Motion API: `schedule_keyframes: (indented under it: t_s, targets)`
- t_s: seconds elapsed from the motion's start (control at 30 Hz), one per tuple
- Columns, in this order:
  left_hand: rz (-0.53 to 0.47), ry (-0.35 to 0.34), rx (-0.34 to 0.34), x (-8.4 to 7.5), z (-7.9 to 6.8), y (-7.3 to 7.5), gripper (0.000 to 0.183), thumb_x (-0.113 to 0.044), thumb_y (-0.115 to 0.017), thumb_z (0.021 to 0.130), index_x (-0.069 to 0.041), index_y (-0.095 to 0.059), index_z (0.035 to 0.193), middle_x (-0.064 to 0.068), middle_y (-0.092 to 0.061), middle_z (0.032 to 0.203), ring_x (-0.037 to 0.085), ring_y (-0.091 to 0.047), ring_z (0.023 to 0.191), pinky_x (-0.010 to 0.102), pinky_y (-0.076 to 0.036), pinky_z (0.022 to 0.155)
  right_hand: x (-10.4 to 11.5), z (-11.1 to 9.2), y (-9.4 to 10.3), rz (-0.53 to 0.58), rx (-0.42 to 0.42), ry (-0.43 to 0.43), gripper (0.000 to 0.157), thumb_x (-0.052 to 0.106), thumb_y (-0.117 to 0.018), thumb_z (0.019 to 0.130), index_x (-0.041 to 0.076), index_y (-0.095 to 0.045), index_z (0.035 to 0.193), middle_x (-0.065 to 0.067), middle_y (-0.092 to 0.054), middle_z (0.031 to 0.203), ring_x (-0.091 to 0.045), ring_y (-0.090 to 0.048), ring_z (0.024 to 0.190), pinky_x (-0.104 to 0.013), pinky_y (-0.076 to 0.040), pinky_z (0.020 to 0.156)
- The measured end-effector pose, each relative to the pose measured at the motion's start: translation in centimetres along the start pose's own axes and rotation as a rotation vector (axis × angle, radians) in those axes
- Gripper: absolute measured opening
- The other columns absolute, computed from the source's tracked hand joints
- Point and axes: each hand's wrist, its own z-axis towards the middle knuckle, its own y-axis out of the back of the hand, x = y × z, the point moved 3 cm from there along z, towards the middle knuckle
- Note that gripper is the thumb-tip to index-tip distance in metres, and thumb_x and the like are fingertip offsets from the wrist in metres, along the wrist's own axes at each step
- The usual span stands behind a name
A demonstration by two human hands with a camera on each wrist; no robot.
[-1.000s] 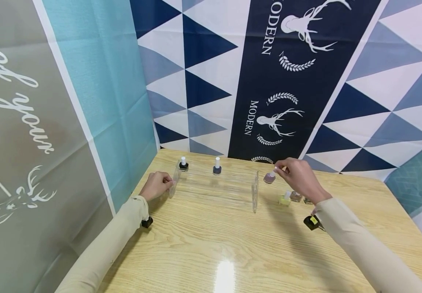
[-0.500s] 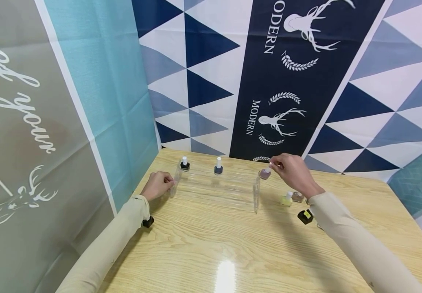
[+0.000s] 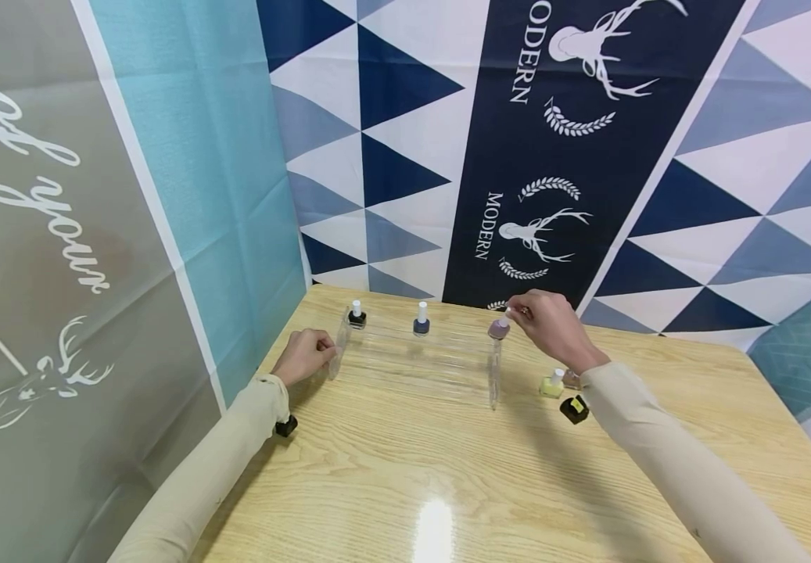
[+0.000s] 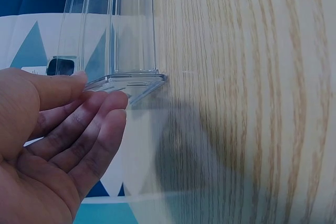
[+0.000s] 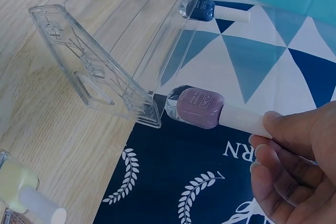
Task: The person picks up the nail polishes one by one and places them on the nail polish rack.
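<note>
A clear acrylic tiered rack point(image 3: 494, 375) stands on the wooden table. With thumb and fingers, my left hand point(image 3: 303, 356) pinches its left end panel point(image 4: 131, 80). My right hand point(image 3: 551, 327) pinches the white cap of a mauve nail polish bottle point(image 5: 202, 108). In the head view this bottle is at the right end of the rack's top tier. The right wrist view has it tilted, its glass base right by the end panel point(image 5: 94, 66). On the same tier stand a black nail polish bottle point(image 3: 357, 319) at the left and a dark blue one point(image 3: 421, 326) near the middle.
Right of the rack, a pale yellow nail polish bottle point(image 3: 551, 385) stands on the table point(image 3: 377, 469), a brownish bottle point(image 3: 572, 380) beside it, partly behind the sleeve. Small black devices hang at the wrists point(image 3: 575, 409). Patterned cloth point(image 3: 405, 156) rises behind the table and at its left.
My right hand has moved left with the mauve bottle, from right of the rack to the right end of its top tier. The left hand keeps its place on the end panel.
</note>
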Motion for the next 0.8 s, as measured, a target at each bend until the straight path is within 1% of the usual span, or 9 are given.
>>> schedule_keyframes:
  t_s: [0.17,0.43,0.67,0.8]
  targets:
    - [-0.006,-0.001,-0.001,0.0,0.1,0.0,0.016,-0.015,-0.069,0.101,-0.002,-0.075,0.093,0.009,-0.071,0.079,0.023,-0.069,0.066,0.033,-0.051,0.056,0.0,0.3,-0.5,0.011,0.005,-0.008,0.006,0.004,-0.073,0.095,0.002,-0.079,0.097,-0.008,-0.069,0.084,-0.020,-0.056,0.070,-0.038,-0.046,0.065]
    - [0.012,-0.011,-0.006,0.2,0.2,-0.1,0.017,-0.014,-0.070,0.101,-0.002,-0.075,0.090,0.008,-0.071,0.076,0.023,-0.069,0.064,0.033,-0.050,0.054,0.2,0.9,-1.3,0.012,0.007,0.001,0.007,0.005,-0.074,0.094,0.001,-0.079,0.097,-0.009,-0.070,0.086,-0.021,-0.060,0.073,-0.040,-0.051,0.067]
    - [0.013,-0.012,-0.007,0.1,0.2,-0.1,0.017,-0.015,-0.070,0.101,-0.002,-0.075,0.090,0.008,-0.071,0.076,0.023,-0.068,0.064,0.033,-0.050,0.054,0.2,1.2,-1.8,0.010,0.003,0.020,0.006,0.005,-0.076,0.093,0.001,-0.079,0.097,-0.008,-0.071,0.085,-0.019,-0.061,0.072,-0.040,-0.051,0.066]
    - [0.013,-0.011,-0.002,0.0,0.1,-0.1,0.017,-0.015,-0.069,0.101,-0.002,-0.075,0.091,0.007,-0.070,0.076,0.023,-0.068,0.064,0.033,-0.050,0.054,0.3,1.3,-2.1,0.012,0.009,0.010,0.006,0.006,-0.076,0.093,0.002,-0.079,0.097,-0.008,-0.072,0.087,-0.020,-0.064,0.074,-0.041,-0.053,0.067]
